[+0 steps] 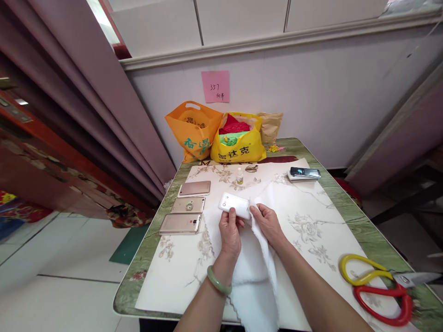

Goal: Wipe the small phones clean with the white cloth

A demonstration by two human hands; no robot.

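My left hand (229, 230) grips a white phone (234, 204) by its near edge, holding it face down just above the table. A green bangle sits on that wrist. My right hand (268, 223) pinches a white cloth (254, 272) against the right end of the phone. The cloth hangs down between my forearms and over the table's front edge. Both hands are closed.
Three gold phones (188, 205) lie in a column on the left of the flowered white sheet (311, 226). A small bottle (239, 175), a dark handset (303, 173), yellow and red scissors (377, 281), an orange bag (194, 129) and a yellow bag (238, 140) are on the green table (367, 230).
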